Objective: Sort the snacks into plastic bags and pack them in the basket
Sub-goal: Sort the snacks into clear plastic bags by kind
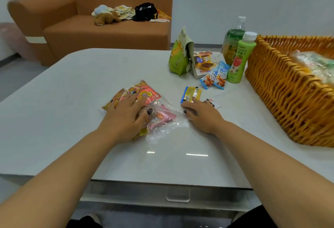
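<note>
Clear plastic bag [162, 119] of orange and pink snack packets lies mid-bench [72, 92]. Left hand [124, 113] presses flat on it, grip released, fingers spread. Right hand [200, 113] rests just beside the bag's right edge, fingers loosely bent on the bench; fingertips touch a yellow-blue packet [190, 94], grasping nothing. Wicker basket [282, 90] sits far right with bagged snacks inside. Near it: green pouch [179, 56], biscuit box [207, 61], two blue sachets [215, 77], two bottles [238, 57]. Orange sofa [101, 27] behind.
</note>
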Tool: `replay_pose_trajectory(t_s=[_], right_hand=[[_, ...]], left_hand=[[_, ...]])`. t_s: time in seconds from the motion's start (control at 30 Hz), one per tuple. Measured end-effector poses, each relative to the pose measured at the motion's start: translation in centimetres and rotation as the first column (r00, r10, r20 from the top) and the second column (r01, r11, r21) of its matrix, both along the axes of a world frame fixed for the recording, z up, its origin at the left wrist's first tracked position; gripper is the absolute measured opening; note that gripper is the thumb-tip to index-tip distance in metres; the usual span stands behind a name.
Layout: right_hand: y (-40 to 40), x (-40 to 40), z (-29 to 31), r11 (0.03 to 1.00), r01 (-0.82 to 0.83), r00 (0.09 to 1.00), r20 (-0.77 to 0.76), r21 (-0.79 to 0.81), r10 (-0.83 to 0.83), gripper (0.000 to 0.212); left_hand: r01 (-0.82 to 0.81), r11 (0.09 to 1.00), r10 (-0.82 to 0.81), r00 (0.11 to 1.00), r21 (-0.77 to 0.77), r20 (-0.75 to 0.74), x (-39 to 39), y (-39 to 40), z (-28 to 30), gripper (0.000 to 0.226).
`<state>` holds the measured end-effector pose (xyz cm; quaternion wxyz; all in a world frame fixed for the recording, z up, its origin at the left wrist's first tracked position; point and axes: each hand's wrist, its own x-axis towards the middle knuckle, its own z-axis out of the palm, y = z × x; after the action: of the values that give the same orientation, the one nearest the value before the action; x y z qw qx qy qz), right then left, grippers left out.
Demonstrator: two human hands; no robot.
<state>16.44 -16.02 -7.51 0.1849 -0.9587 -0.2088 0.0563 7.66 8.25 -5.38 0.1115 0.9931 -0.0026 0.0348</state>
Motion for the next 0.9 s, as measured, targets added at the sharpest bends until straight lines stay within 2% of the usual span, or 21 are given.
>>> replay_pose_trajectory(t_s=[0.1, 0.23, 0.3, 0.37, 0.5, 0.6, 0.77, 0.9], right_hand=[[-1.1, -2.4, 0.6, 0.994, 0.019, 0.997, -0.081, 0.111, -0.010, 0.035], [-2.9, -5.4, 1.5, 0.988, 0.035, 0.987, -0.159, 0.148, -0.011, 0.041], [-3.7, -6.8, 1.5, 0.978, 0.068, 0.987, -0.156, 0.200, -0.036, 0.042], [-3.9, -7.7, 1.2, 0.962, 0.119, 0.992, -0.077, 0.245, -0.104, 0.044], [-4.3, -7.8, 1.0, 0.933, 0.332, 0.943, -0.091, 0.141, -0.321, 0.092], [-4.9, -7.1, 1.4, 0.925, 0.375, 0.918, -0.156, 0.051, -0.364, 0.104], [-5.2, -6.8, 2.8, 0.941, 0.336, 0.912, -0.234, -0.042, -0.336, 0.095], [-4.1, -7.5, 2.6, 0.947, 0.315, 0.936, -0.142, -0.070, -0.321, 0.063]], left_hand=[[0.032, 0.997, -0.033, 0.999, -0.073, -0.005, -1.3, -1.8, 1.0, 0.081], [0.131, 0.987, -0.133, 0.991, -0.091, -0.014, -4.0, -4.6, 2.5, 0.062], [0.165, 0.982, -0.166, 0.986, -0.093, -0.004, -5.5, -5.8, 2.6, 0.069], [0.176, 0.979, -0.178, 0.984, -0.102, -0.013, -6.7, -6.4, 2.4, 0.075], [0.153, 0.988, -0.154, 0.987, -0.026, -0.043, -7.8, -6.7, 1.8, 0.063], [0.126, 0.991, -0.127, 0.991, -0.038, -0.032, -8.2, -6.7, 1.9, 0.064], [0.163, 0.983, -0.164, 0.987, -0.082, 0.002, -8.7, -7.2, 2.1, 0.066], [0.183, 0.977, -0.180, 0.983, -0.111, 0.036, -8.9, -7.1, 2.4, 0.065]])
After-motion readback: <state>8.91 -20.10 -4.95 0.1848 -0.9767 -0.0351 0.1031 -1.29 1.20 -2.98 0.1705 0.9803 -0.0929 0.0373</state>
